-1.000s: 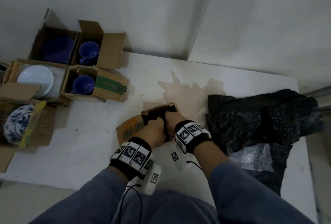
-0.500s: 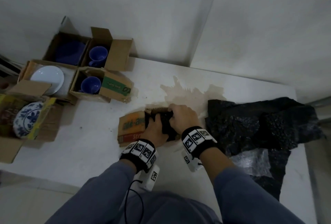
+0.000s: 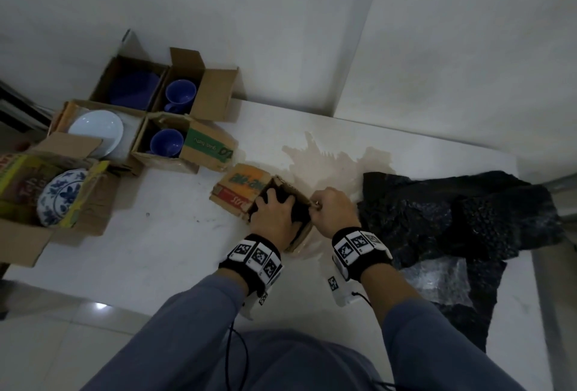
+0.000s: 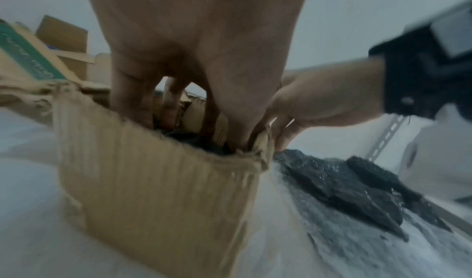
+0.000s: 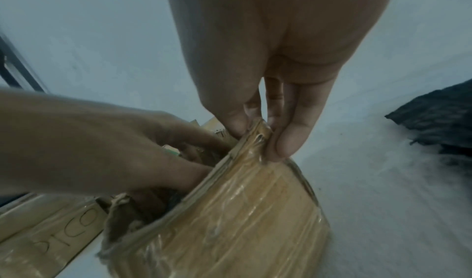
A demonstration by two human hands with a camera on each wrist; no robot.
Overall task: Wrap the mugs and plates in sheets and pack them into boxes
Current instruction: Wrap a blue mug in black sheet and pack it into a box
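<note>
A small cardboard box [image 3: 237, 190] stands mid-table with a black-wrapped bundle [image 3: 300, 211] inside it. My left hand [image 3: 274, 212] reaches down into the box, its spread fingers pressing on the bundle; the left wrist view shows the fingers [image 4: 132, 100] going past the box wall [image 4: 153, 191] onto the black wrap [image 4: 194, 141]. My right hand [image 3: 331, 212] pinches the box's right rim between thumb and fingers. The right wrist view shows that pinch [image 5: 260, 124] on the taped cardboard edge [image 5: 242, 221]. What the wrap holds is hidden.
Open boxes crowd the far left: two blue mugs [image 3: 180, 93] [image 3: 166, 142], a white plate [image 3: 95, 128], a blue plate [image 3: 131, 87], a blue-patterned plate [image 3: 61, 200]. Black sheets [image 3: 452, 218] and clear bubble wrap [image 3: 437, 275] lie right. A stain [image 3: 327, 159] marks the table behind the box.
Both hands were pushing the black bundle into the box. Now the right hand has come out and taken the box's right rim; the left hand stays on the bundle, deeper in.
</note>
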